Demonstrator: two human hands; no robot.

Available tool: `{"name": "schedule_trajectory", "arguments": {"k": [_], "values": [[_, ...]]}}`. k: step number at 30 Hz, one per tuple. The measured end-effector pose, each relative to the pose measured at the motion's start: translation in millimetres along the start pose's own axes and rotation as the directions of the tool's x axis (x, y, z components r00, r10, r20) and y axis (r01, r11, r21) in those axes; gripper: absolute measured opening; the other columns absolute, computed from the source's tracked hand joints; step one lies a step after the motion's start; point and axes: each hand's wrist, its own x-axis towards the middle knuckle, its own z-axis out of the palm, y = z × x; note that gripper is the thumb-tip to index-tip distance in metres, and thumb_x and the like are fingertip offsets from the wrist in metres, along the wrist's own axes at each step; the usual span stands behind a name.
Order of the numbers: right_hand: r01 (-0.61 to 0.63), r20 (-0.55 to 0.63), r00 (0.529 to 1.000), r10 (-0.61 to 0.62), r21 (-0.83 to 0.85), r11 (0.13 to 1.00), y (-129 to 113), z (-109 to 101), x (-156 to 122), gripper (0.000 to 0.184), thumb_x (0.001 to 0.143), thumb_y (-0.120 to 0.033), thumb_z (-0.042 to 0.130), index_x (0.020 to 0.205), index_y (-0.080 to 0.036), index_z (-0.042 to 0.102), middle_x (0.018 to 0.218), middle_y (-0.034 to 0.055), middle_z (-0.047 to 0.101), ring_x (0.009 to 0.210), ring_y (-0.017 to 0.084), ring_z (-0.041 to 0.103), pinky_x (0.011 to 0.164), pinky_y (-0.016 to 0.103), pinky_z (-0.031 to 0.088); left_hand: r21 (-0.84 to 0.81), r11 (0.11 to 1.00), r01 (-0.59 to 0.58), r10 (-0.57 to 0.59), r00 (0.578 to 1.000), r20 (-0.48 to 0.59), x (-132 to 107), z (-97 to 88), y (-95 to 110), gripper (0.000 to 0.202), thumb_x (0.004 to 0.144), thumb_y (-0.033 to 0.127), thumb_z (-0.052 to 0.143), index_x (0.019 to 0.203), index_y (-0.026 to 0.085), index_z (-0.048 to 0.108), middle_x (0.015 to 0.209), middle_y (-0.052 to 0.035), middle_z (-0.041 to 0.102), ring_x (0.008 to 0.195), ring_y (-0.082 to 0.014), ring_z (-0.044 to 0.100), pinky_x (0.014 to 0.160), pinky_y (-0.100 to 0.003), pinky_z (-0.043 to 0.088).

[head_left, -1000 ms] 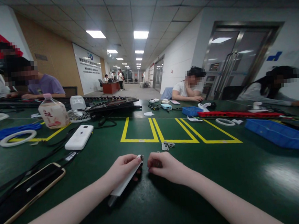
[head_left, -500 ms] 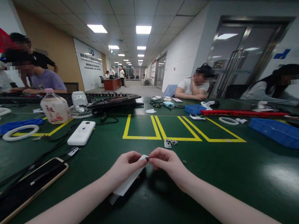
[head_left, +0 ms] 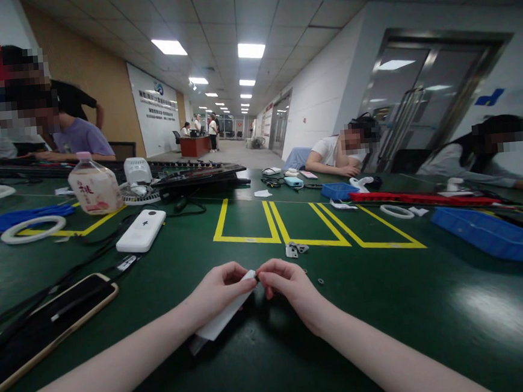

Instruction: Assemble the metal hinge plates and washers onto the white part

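1. Head view: the left hand (head_left: 218, 291) has its fingers (head_left: 232, 278) closed around a flat white strip (head_left: 221, 320). The strip slants from 7 o'clock up towards 1 o'clock, just above the green surface (head_left: 390, 331).
2. The right hand (head_left: 287, 286) pinches its fingers narrowly on the strip's upper tip. Small metal parts (head_left: 295, 249) lie near at 1 o'clock.

Strip (head_left: 223, 318) partly under left hand (head_left: 219, 290)
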Motion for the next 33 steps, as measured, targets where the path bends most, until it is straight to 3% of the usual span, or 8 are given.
{"name": "schedule_trajectory", "arguments": {"k": [4,7,11,15,21,25,29,33], "values": [[0.159,-0.038,0.985,-0.169,-0.198,0.967,-2.2,2.6,-4.4,0.021,0.08,-0.034,0.067,0.087,-0.015,0.063,0.074,0.0006,0.061,0.064,0.01,0.053,0.058,0.022,0.041,-0.065,0.998,-0.005,0.006,1.0,0.019,-0.4,0.5,-0.8,0.041,0.079,0.052,0.066,0.094,0.014,0.06,0.083,-0.002,0.061,0.076,-0.0174,0.06,0.061,-0.028,0.051],[0.278,-0.023,0.946,-0.324,-0.458,0.844,-6.9,2.9,-9.1,0.015,0.087,-0.029,0.059,0.086,-0.016,0.067,0.078,0.0015,0.062,0.071,0.011,0.053,0.065,0.023,0.041,-0.092,0.996,0.012,-0.01,1.0,0.024,-1.5,0.9,0.9,0.039,0.08,0.051,0.066,0.093,0.015,0.059,0.081,-0.0013,0.06,0.075,-0.0174,0.06,0.06,-0.028,0.051],[0.354,0.058,0.918,-0.393,-0.572,0.74,-9.4,2.0,-11.7,0.016,0.089,-0.027,0.057,0.089,-0.016,0.069,0.078,0.0016,0.061,0.069,0.011,0.052,0.064,0.023,0.04,-0.101,0.994,0.03,-0.027,0.999,0.035,-1.1,0.5,2.1,0.037,0.079,0.049,0.066,0.093,0.015,0.058,0.083,-0.0018,0.06,0.076,-0.0179,0.061,0.06,-0.028,0.051],[0.354,0.098,0.928,-0.36,-0.536,0.766,-8.0,-2.7,-9.2,0.018,0.088,-0.031,0.059,0.093,-0.017,0.07,0.079,0.002,0.061,0.071,0.012,0.054,0.065,0.023,0.041,-0.061,0.998,0.032,-0.029,0.999,0.044,-1.9,-1.6,4.7,0.04,0.079,0.051,0.066,0.096,0.015,0.06,0.088,-0.0036,0.063,0.077,-0.0187,0.061,0.061,-0.029,0.05],[0.204,-0.16,0.931,-0.328,-0.518,0.831,-17.5,-53.6,0.3,0.035,0.094,-0.039,0.046,0.103,-0.014,0.069,0.08,0.0043,0.062,0.066,0.013,0.055,0.065,0.027,0.044,0.027,0.998,0.06,-0.061,0.998,0.006,-12.0,-4.7,17.3,0.04,0.078,0.047,0.067,0.104,0.018,0.063,0.1,-0.006,0.065,0.089,-0.021,0.061,0.07,-0.029,0.048],[0.185,0.073,0.974,-0.214,-0.8,0.571,-23.3,-88.7,-1.0,0.021,0.087,-0.027,0.058,0.098,-0.016,0.072,0.094,0.0066,0.065,0.082,0.017,0.059,0.075,0.031,0.045,-0.08,0.992,0.099,-0.1,0.995,-0.012,-13.0,-5.7,16.6,0.051,0.078,0.045,0.067,0.121,0.019,0.058,0.104,-0.0071,0.064,0.087,-0.0207,0.061,0.066,-0.029,0.048],[0.31,0.272,0.947,-0.169,-0.911,0.272,-18.8,-90.9,-3.3,0.018,0.087,-0.02,0.062,0.102,-0.021,0.072,0.096,0.0056,0.064,0.092,0.018,0.059,0.082,0.033,0.042,-0.094,0.986,0.141,-0.142,0.99,-0.001,-10.6,-8.6,10.8,0.051,0.079,0.049,0.066,0.12,0.018,0.062,0.094,-0.0062,0.066,0.079,-0.0185,0.06,0.068,-0.03,0.047],[0.298,0.273,0.949,-0.154,-0.939,0.172,-14.6,-81.1,-2.7,0.012,0.088,-0.019,0.061,0.096,-0.022,0.071,0.096,0.0035,0.064,0.095,0.018,0.058,0.082,0.033,0.04,-0.12,0.982,0.143,-0.139,0.989,0.041,-10.7,-10.6,8.6,0.048,0.079,0.052,0.065,0.113,0.018,0.066,0.098,-0.0068,0.066,0.077,-0.0175,0.059,0.068,-0.029,0.047]]}}
